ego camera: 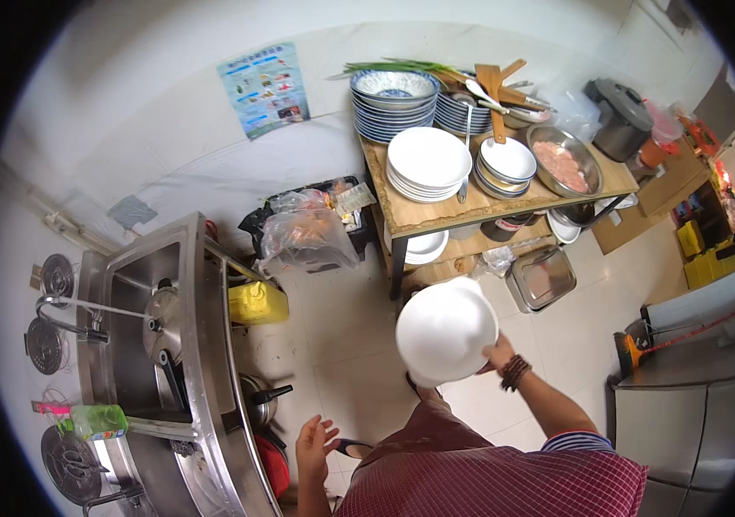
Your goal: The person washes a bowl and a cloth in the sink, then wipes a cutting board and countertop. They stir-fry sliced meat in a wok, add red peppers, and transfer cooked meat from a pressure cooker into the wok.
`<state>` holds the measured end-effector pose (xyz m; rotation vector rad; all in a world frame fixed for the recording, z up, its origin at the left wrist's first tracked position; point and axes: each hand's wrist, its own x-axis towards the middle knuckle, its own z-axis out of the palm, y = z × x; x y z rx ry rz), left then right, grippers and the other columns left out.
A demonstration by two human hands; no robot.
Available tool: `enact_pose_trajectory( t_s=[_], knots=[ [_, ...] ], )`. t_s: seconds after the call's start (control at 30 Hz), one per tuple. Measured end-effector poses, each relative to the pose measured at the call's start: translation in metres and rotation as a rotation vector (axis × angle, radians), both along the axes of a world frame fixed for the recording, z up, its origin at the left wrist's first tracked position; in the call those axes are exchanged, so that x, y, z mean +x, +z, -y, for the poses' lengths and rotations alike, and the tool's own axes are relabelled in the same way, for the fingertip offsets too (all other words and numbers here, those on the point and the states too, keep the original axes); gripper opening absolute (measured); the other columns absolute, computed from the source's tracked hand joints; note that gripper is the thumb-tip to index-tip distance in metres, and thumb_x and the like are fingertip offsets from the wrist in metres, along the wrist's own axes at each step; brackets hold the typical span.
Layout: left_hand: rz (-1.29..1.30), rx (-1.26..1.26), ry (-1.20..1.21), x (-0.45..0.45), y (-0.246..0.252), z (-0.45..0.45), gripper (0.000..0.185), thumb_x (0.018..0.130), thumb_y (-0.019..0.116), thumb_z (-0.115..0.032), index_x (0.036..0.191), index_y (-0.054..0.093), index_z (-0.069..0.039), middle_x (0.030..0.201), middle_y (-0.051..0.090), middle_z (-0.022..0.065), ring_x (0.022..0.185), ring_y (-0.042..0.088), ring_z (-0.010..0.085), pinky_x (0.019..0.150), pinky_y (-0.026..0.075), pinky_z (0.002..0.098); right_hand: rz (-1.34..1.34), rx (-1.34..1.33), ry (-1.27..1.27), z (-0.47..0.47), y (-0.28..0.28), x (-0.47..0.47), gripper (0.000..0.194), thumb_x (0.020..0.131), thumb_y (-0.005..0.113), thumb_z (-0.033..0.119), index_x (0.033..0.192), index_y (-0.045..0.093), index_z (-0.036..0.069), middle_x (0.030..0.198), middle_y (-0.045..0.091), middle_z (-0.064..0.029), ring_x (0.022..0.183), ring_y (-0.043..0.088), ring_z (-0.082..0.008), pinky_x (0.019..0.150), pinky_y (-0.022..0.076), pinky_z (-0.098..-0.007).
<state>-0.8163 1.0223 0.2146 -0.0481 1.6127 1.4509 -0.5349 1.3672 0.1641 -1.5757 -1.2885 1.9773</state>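
Observation:
My right hand (499,357) grips the rim of a round white basin (446,329) with small tabs on its edge. The basin is held out over the tiled floor, just in front of the wooden table (406,213); I cannot tell whether anything is inside it. Low at the left, my left hand (314,441) hangs with fingers loosely apart and nothing in it. The stainless steel sink (212,362) is the nearest thing on that side. A pressure cooker (164,323) sits in its basin beneath the tap (70,333).
The table bears white plates (429,158), patterned bowls (395,106) and a steel bowl of raw meat (561,165). Bagged rubbish (306,236) stands left of it. A yellow jug (257,302) and a lidded steel container (542,278) are on the floor. A broom (629,352) leans at right.

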Motion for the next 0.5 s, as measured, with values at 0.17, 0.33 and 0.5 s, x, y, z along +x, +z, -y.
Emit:
enact_pose_trajectory(
  t_s=[0.17, 0.33, 0.5],
  knots=[
    [0.111, -0.127, -0.068, 0.049, -0.026, -0.066, 0.034, 0.098, 0.051, -0.018, 0.127, 0.047, -0.001, 0.112, 0.061, 0.014, 0.096, 0.064, 0.0214, 0.077, 0.055, 0.0324, 0.143, 0.1, -0.031, -0.147, -0.048, 0.009, 0.071, 0.072, 0.044, -0.003, 0.141, 0.028, 0.007, 0.121, 0.052, -0.0224, 0.091, 0.064, -0.0422, 0.05, 0.0615, -0.0461],
    [0.117, -0.27, -0.093, 0.065, -0.034, -0.096, 0.035, 0.097, 0.05, -0.015, 0.127, 0.047, 0.001, 0.112, 0.062, 0.0148, 0.097, 0.064, 0.0225, 0.079, 0.053, 0.0321, 0.218, 0.32, 0.171, -0.254, -0.096, -0.034, 0.064, 0.076, 0.045, 0.0, 0.139, 0.033, 0.008, 0.12, 0.052, -0.0222, 0.084, 0.065, -0.0396, 0.046, 0.0601, -0.0417],
    [0.083, -0.396, -0.116, 0.071, -0.046, -0.098, 0.037, 0.096, 0.054, -0.018, 0.127, 0.048, 0.001, 0.111, 0.062, 0.0141, 0.098, 0.063, 0.0221, 0.079, 0.052, 0.0325, 0.281, 0.226, 0.369, -0.351, -0.195, -0.056, 0.038, 0.078, 0.051, 0.005, 0.115, 0.052, -0.002, 0.097, 0.061, -0.0217, 0.074, 0.066, -0.0354, 0.055, 0.0568, -0.0418]
  ],
)
